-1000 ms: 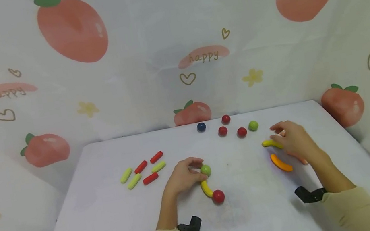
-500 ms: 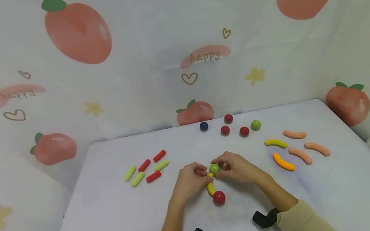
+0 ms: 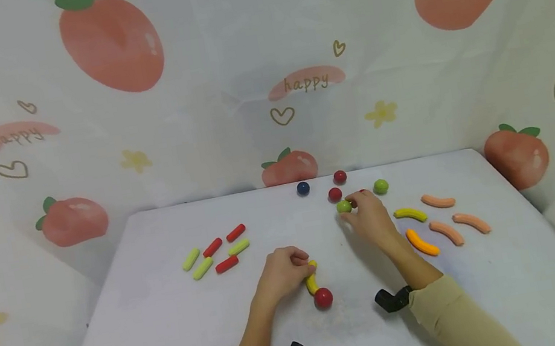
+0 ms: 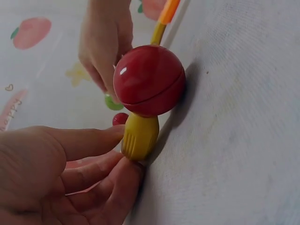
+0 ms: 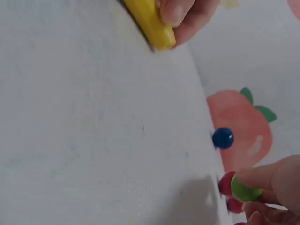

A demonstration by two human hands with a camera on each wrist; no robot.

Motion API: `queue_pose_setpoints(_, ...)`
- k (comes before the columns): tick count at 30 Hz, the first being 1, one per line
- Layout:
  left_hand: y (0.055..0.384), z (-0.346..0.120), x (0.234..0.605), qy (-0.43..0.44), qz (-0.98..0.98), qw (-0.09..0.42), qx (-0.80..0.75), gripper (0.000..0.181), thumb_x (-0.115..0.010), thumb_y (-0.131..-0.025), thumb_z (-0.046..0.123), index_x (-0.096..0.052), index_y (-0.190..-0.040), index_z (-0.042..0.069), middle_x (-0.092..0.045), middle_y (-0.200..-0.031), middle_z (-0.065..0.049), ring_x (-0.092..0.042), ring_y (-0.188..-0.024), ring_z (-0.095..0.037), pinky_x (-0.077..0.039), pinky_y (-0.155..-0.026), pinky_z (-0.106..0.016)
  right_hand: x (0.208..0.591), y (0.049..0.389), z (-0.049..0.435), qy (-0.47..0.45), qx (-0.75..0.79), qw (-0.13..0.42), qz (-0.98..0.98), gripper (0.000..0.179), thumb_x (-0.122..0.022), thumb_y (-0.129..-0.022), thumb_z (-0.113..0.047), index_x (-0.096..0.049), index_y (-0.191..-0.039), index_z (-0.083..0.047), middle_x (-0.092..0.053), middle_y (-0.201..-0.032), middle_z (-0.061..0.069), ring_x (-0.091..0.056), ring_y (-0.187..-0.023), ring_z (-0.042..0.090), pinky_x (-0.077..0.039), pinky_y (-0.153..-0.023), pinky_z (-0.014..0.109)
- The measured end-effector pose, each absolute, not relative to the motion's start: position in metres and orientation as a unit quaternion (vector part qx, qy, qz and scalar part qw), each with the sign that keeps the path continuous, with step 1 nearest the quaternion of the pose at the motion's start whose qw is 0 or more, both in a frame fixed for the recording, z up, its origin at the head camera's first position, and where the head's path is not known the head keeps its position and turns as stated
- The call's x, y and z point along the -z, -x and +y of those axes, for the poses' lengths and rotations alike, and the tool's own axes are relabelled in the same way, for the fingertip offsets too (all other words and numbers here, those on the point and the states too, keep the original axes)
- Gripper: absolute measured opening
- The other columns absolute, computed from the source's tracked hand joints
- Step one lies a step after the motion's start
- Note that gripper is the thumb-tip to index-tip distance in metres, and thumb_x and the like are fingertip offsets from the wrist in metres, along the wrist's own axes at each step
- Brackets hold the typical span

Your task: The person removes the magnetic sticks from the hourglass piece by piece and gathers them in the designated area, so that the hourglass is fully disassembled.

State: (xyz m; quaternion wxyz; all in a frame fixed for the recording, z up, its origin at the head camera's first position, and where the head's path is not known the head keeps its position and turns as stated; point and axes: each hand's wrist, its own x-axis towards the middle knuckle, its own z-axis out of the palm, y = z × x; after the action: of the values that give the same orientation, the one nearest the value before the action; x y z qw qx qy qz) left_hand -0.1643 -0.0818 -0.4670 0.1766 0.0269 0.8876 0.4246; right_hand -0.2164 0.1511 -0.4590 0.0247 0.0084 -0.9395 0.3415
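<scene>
In the head view my left hand pinches the upper end of a yellow curved piece between thumb and fingers. A glossy red ball sits at the near end of that piece; the left wrist view shows the red ball against the ridged yellow end. Further back, my right hand holds a green ball between thumb and fingertips, close to the loose red balls. Its fingers partly cover the ball, as the green ball in the right wrist view also shows.
A dark blue ball, red balls and another green ball lie at the back. Several red and light green sticks lie left. On the right are yellow, orange and salmon curved pieces.
My right hand came from the curved pieces on the right to the green ball by the yellow piece, then carried it towards the back. My left hand stays at the yellow piece.
</scene>
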Motion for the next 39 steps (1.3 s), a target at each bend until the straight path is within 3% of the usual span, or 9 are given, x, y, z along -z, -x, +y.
queue_pose_setpoints(7, 0.16, -0.074, 0.466, -0.012, 0.881, 0.195, -0.431, 0.026, -0.083, -0.084, 0.026, -0.073, -0.102, 0.01, -0.07, -0.085, 0.0, -0.064, -0.078, -0.016, -0.057, -0.072, -0.03, 0.467, 0.229, 0.155, 0.039, -0.322, -0.001, -0.946, 0.046, -0.07, -0.095, -0.017, -0.058, -0.133, 0.007, -0.055, -0.133, 0.025, -0.058, -0.115, 0.039, -0.052, -0.107, 0.051)
queue_pose_setpoints(12, 0.164, -0.082, 0.465, -0.017, 0.861, 0.211, -0.463, 0.025, -0.08, -0.086, 0.026, -0.075, -0.105, 0.01, -0.072, -0.088, -0.001, -0.066, -0.074, -0.016, -0.058, -0.07, -0.028, 0.46, 0.218, 0.155, 0.031, -0.329, -0.019, -0.944, 0.053, -0.073, -0.094, -0.026, -0.056, -0.136, 0.001, -0.057, -0.132, 0.023, -0.059, -0.113, 0.036, -0.056, -0.101, 0.049)
queue_pose_setpoints(16, 0.169, -0.091, 0.466, -0.023, 0.849, 0.215, -0.483, 0.026, -0.079, -0.087, 0.028, -0.076, -0.108, 0.012, -0.073, -0.091, -0.002, -0.067, -0.075, -0.016, -0.059, -0.07, -0.026, 0.452, 0.192, 0.154, -0.043, -0.39, -0.11, -0.913, 0.05, -0.077, -0.09, -0.035, -0.064, -0.13, -0.008, -0.065, -0.115, 0.012, -0.06, -0.098, 0.025, -0.058, -0.083, 0.035)
queue_pose_setpoints(19, 0.173, -0.096, 0.467, -0.019, 0.842, 0.208, -0.497, 0.028, -0.078, -0.088, 0.03, -0.073, -0.109, 0.012, -0.073, -0.094, -0.003, -0.068, -0.076, -0.016, -0.061, -0.072, -0.027, 0.456, 0.172, 0.15, -0.121, -0.43, -0.196, -0.873, 0.046, -0.078, -0.09, -0.037, -0.066, -0.126, -0.012, -0.065, -0.107, 0.005, -0.058, -0.093, 0.019, -0.053, -0.078, 0.026)
queue_pose_setpoints(22, 0.175, -0.099, 0.468, -0.009, 0.837, 0.204, -0.508, 0.032, -0.078, -0.089, 0.032, -0.07, -0.111, 0.011, -0.074, -0.098, -0.004, -0.07, -0.076, -0.015, -0.061, -0.074, -0.027, 0.463, 0.159, 0.144, -0.162, -0.448, -0.231, -0.849, 0.043, -0.079, -0.089, -0.036, -0.067, -0.124, -0.012, -0.064, -0.102, 0.003, -0.056, -0.092, 0.018, -0.049, -0.076, 0.022)
queue_pose_setpoints(32, 0.178, -0.102, 0.475, 0.0, 0.826, 0.218, -0.52, 0.039, -0.079, -0.09, 0.03, -0.067, -0.117, 0.005, -0.075, -0.101, -0.008, -0.071, -0.076, -0.013, -0.062, -0.076, -0.026, 0.475, 0.142, 0.126, -0.161, -0.426, -0.191, -0.869, 0.031, -0.083, -0.085, -0.036, -0.07, -0.106, -0.017, -0.061, -0.089, -0.002, -0.054, -0.084, 0.014, -0.046, -0.069, 0.021)
queue_pose_setpoints(39, 0.181, -0.105, 0.477, 0.007, 0.814, 0.234, -0.532, 0.037, -0.077, -0.092, 0.025, -0.065, -0.118, 0.003, -0.074, -0.1, -0.009, -0.072, -0.076, -0.012, -0.062, -0.076, -0.026, 0.467, 0.152, 0.128, -0.004, -0.433, -0.135, -0.891, 0.033, -0.08, -0.088, -0.035, -0.07, -0.109, -0.012, -0.062, -0.087, 0.003, -0.055, -0.082, 0.017, -0.045, -0.067, 0.026)
